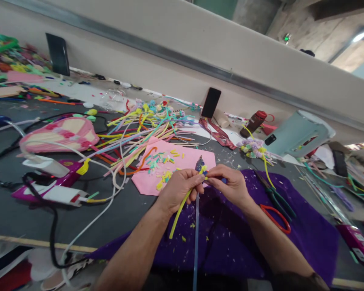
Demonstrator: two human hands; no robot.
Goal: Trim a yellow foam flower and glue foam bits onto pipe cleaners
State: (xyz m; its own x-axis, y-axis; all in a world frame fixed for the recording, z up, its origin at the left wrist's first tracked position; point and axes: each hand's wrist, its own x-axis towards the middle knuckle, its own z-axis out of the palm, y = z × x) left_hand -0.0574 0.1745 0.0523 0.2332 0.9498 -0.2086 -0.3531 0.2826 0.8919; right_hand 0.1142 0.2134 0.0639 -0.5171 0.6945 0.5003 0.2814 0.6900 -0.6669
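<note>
My left hand (pixel 182 188) is closed around a yellow pipe cleaner (pixel 178 216), whose loose end hangs down toward me. At its upper end, a small yellow piece (pixel 203 169) shows between the fingertips of both hands. My right hand (pixel 230 184) pinches there with thumb and finger; exactly what it grips is partly hidden. Just beyond the fingertips pokes a dark blue pointed tip (pixel 199 162), perhaps a glue gun's nozzle. Below my hands a long translucent stick (pixel 196 238) runs toward me. Pink felt (pixel 197 153) with cut yellow and green bits lies behind my left hand.
Purple cloth (pixel 230 250) covers the near table, with pliers (pixel 277 200) and red-handled scissors (pixel 279 224) at right. Many pipe cleaners (pixel 157 133) lie behind. Left are a power strip (pixel 48 190) and cables. A phone (pixel 211 102), bottle (pixel 253 124) and pale blue bin (pixel 300 133) stand behind.
</note>
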